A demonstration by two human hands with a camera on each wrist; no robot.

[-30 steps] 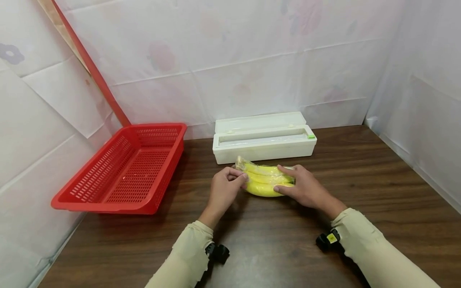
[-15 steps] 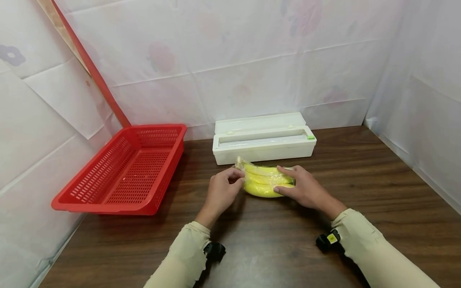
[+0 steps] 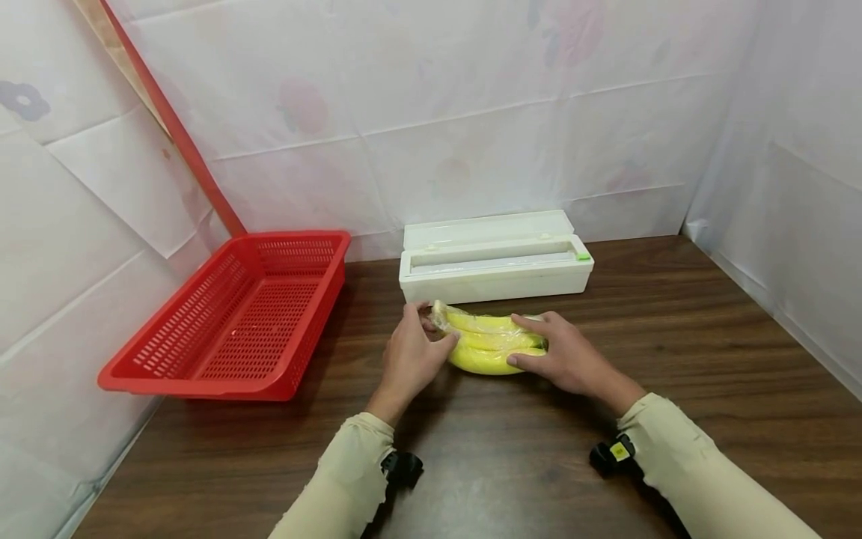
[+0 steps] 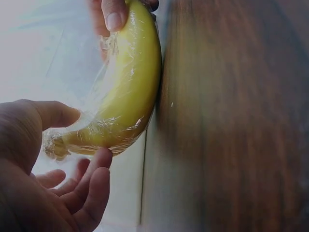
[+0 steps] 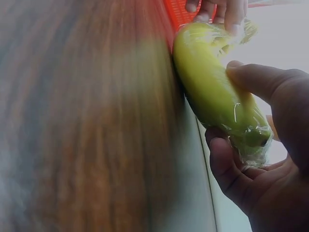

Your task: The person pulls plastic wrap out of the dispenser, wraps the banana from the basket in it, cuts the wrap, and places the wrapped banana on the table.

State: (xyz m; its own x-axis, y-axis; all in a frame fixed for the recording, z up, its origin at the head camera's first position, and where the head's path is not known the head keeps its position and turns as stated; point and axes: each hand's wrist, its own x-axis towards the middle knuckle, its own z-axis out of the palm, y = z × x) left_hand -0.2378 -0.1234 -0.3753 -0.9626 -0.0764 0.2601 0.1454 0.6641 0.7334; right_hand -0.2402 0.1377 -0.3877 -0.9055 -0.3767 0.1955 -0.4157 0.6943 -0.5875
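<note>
A bunch of yellow bananas (image 3: 491,343) in clear plastic wrap (image 4: 99,96) lies across the middle of the table. At its stem end is my left hand (image 3: 411,363), thumb on the near upper side and fingertips under the wrapped stems in the left wrist view. My right hand (image 3: 572,359) grips the other end, thumb along the near banana and fingers on the far side. Seen from the right wrist, the wrap bunches around the green-tinged tips (image 5: 256,137), cupped by the right fingers.
Just behind the bananas stands a white cling film dispenser (image 3: 494,286), its lid (image 3: 488,228) raised. A red perforated plastic basket (image 3: 316,322) sits at the left on the brown wooden table (image 3: 512,464). White patterned sheeting (image 3: 404,112) encloses the back and sides.
The bananas have shifted slightly left and toward me. My left fingers have spread from a pinch at the wrap's edge to reach around the stem end; the right hand keeps its grip.
</note>
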